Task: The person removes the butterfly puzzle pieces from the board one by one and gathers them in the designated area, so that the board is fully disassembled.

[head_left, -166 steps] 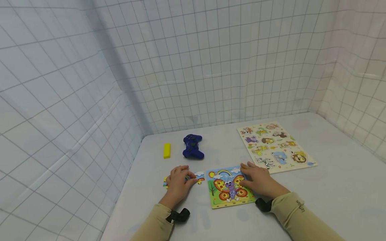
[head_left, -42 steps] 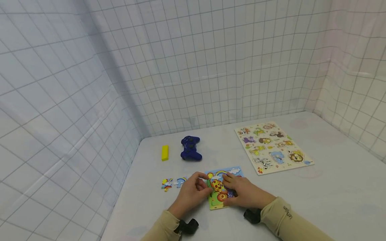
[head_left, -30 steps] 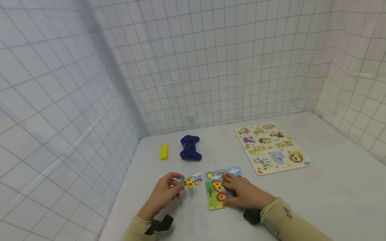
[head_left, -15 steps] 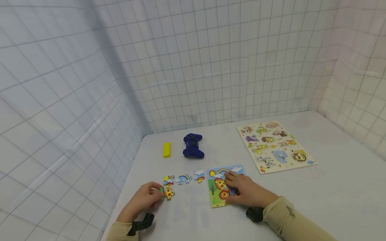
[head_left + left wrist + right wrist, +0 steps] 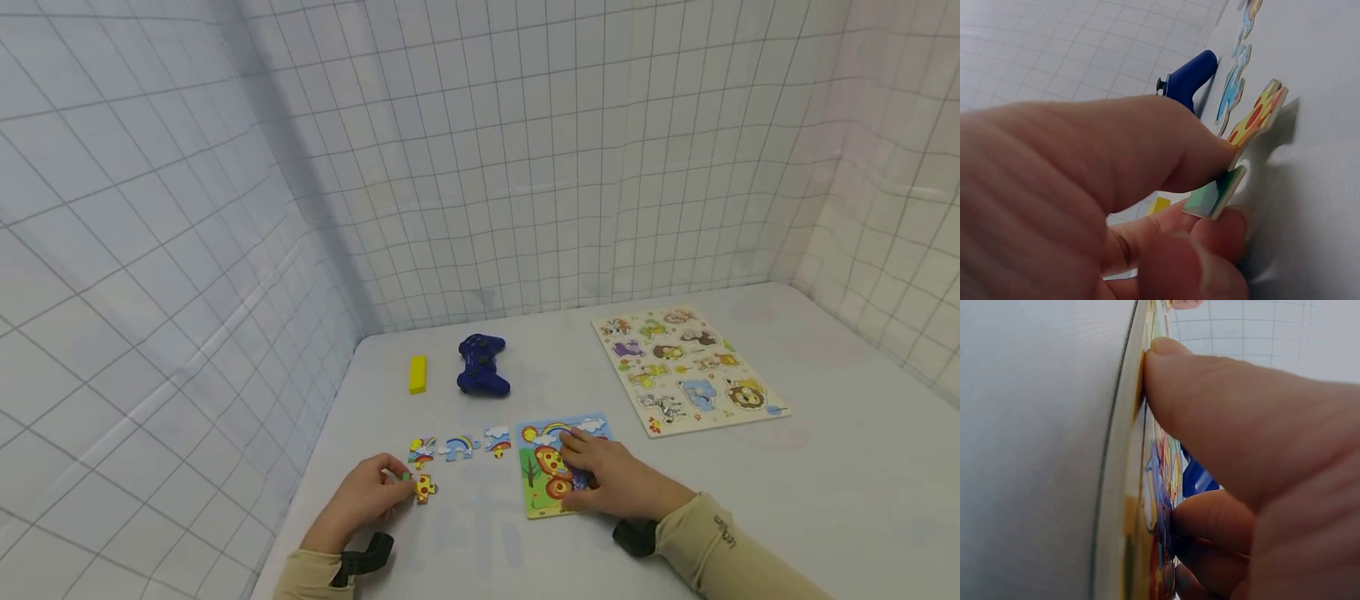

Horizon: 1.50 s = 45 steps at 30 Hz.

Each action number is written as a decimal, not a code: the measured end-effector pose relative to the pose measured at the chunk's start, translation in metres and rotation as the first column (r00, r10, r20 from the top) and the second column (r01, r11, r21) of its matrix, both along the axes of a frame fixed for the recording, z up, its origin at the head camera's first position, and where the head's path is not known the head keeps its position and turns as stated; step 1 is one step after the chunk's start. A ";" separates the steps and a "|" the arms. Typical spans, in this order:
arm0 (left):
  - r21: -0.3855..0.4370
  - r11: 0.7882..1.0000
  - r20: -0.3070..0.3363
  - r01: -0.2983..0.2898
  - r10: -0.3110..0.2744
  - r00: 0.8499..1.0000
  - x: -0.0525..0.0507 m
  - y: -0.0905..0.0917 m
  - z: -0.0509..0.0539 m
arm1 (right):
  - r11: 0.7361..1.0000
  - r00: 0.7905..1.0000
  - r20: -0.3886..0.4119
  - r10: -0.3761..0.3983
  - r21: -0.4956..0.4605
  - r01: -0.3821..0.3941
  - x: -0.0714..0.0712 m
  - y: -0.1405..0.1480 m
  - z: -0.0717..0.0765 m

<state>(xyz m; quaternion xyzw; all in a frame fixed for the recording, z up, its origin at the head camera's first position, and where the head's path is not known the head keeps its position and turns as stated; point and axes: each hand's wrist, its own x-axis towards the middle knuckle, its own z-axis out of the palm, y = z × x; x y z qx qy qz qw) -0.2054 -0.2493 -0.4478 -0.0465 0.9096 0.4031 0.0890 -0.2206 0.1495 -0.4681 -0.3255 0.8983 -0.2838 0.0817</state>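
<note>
My left hand [image 5: 367,492] pinches a jigsaw piece [image 5: 424,489] with a yellow, red-dotted wing pattern and a green end, low over the table in front of a row of pieces. In the left wrist view, thumb and fingers hold its green end, and the piece [image 5: 1254,119] is tilted. The row consists of a sun piece [image 5: 422,448], a rainbow piece [image 5: 458,447] and a cloud piece [image 5: 497,441]. My right hand [image 5: 618,479] rests on the butterfly puzzle board [image 5: 536,492], covering its right part. In the right wrist view, the thumb [image 5: 1172,381] presses near the board's edge.
Behind the row lie a dark blue game controller [image 5: 481,367] and a yellow block [image 5: 417,374]. An animal puzzle board [image 5: 712,398] lies at the back right. White gridded sheets [image 5: 510,167] hang around the table's back and sides.
My left hand went from the row to the butterfly board, then carried a piece back left, now low before the row. My right hand shifted left on the board, then stayed.
</note>
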 end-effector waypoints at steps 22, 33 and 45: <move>-0.219 0.976 -0.071 0.012 -0.028 0.997 0.002 0.002 0.000 | 1.000 1.000 0.002 -0.007 0.023 0.007 -0.002 -0.003 -0.003; -0.242 0.970 -0.073 0.017 -0.035 0.997 0.002 0.005 0.003 | 0.999 1.000 -0.024 0.000 0.034 0.001 -0.002 -0.002 -0.003; -0.294 0.956 -0.105 -0.001 -0.031 0.994 0.007 0.007 0.006 | 1.000 1.000 -0.021 0.008 0.025 -0.007 -0.002 0.000 -0.003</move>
